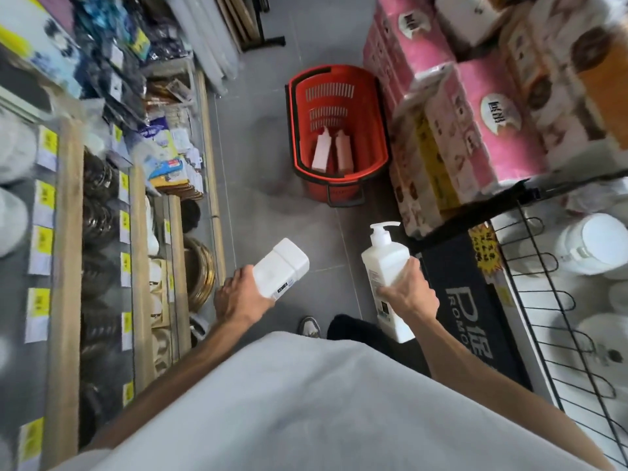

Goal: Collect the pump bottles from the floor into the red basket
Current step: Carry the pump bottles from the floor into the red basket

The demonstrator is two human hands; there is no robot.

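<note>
Both hands are loaded. The left hand [238, 294] has its fingers curled round a white rectangular plastic bottle [282, 266]. That bottle's flat base points toward one o'clock, and its pump end is hidden at the palm. The right hand [407, 294] grips a tall white plastic pump bottle [384, 263] round its middle. Its long axis runs six to twelve, with the pump head at the twelve o'clock end.

The red slotted plastic basket [365, 107] stands on the grey tiled floor [272, 215], well apart from both hands. It lies at about one o'clock from the left hand and eleven o'clock from the right. Its own long axis also runs twelve to six. Two white bottles [321, 151] already lie inside at its six o'clock end, side by side, with their necks toward twelve.

Neither hand looks clearly nearer, so I judge either bottle could go in first. The right bottle already lines up with the basket's length. The left one would likely need a slight turn to lie alongside the two inside. The open room appears to be at the twelve o'clock end of the basket.
</note>
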